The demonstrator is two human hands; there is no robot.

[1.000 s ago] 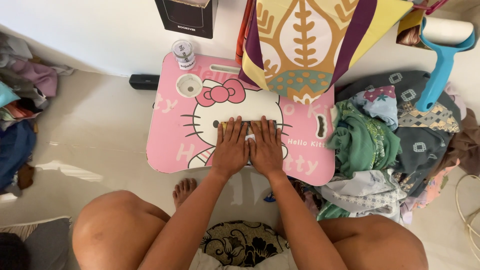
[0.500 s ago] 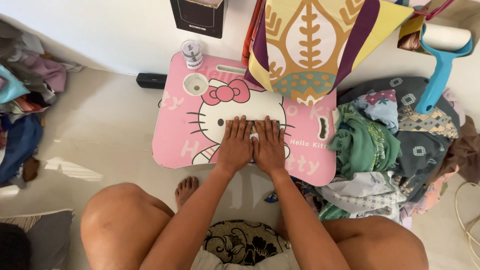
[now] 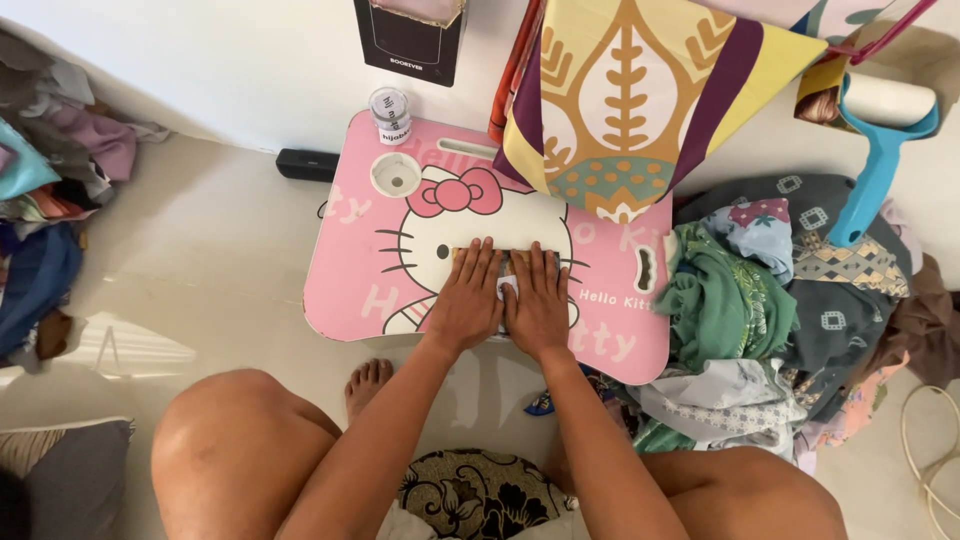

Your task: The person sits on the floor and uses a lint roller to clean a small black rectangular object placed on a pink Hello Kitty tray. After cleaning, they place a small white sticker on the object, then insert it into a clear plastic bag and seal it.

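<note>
My left hand [image 3: 468, 302] and my right hand [image 3: 537, 306] lie flat, side by side, on a small folded piece of tan patterned cloth [image 3: 509, 262] in the middle of a pink cartoon-cat lap table [image 3: 352, 290]. The cloth is mostly hidden under my palms; only its far edge and a white bit between my thumbs show. My fingers are straight and press down on it.
A small clear jar [image 3: 390, 115] stands at the table's far left corner, beside a round cup recess [image 3: 396, 174]. A big patterned cloth [image 3: 640, 90] hangs over the far right edge. A clothes heap [image 3: 770, 300] lies right, more clothes [image 3: 40, 200] left, a blue lint roller [image 3: 878, 150] far right.
The view has shifted so the table sits further right in the frame. My hands have stayed pressed flat on the folded cloth.
</note>
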